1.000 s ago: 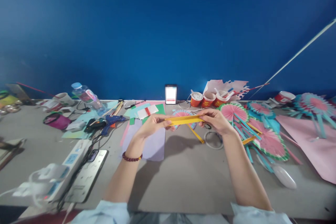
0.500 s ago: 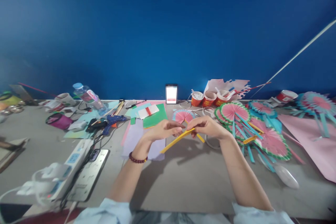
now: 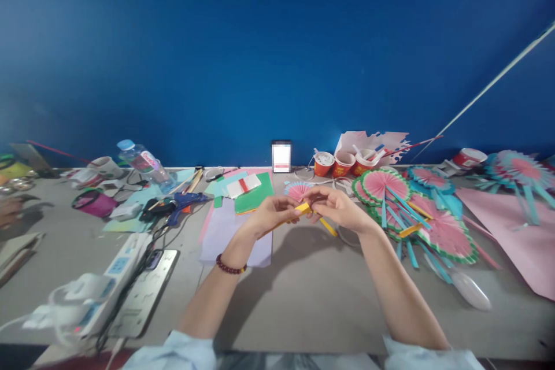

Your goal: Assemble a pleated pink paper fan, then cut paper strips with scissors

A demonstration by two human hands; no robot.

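Note:
Above the grey table, my left hand and my right hand meet, fingers pinched on a yellow paper strip. Only a short piece of the strip shows between the fingertips; the rest is hidden by my hands. A red bead bracelet circles my left wrist. Another yellow strip lies on the table just below my right hand. A lilac paper sheet lies under my left hand.
Pink and teal paper fans cover the right side, with red cups behind. A glue gun, water bottle, power strip and phone sit at left. Green card lies ahead.
The strip was held stretched out level between both hands; my hands have come together, and now only a short part of it shows between the fingertips.

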